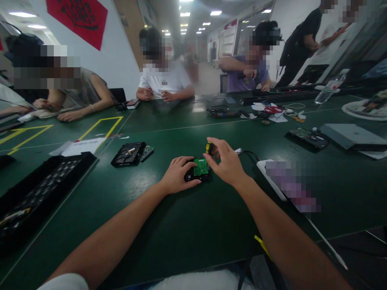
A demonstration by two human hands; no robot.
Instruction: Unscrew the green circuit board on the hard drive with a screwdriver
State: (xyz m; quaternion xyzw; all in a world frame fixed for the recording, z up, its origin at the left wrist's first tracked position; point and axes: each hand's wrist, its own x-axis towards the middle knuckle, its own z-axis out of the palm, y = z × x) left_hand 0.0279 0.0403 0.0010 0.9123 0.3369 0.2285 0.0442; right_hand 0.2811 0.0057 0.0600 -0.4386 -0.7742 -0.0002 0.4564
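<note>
In front of me on the green table lies a black hard drive with a green circuit board (200,167) facing up. My left hand (179,174) grips its left side, thumb along the near edge and fingers over the far edge and the top. Above the drive's right end, my right hand (225,161) pinches a short yellow-and-black screwdriver (208,148) upright between thumb and fingers. The tool's lower end is hidden behind the thumb, so I cannot tell if it touches the drive.
Left of the drive sit another black drive (128,154) and a loose circuit board (147,153). A long black tray (45,193) lies at far left. To the right are a phone-like device on a white pad (269,165), a drive (307,137) and a grey metal box (353,136). Several people sit across.
</note>
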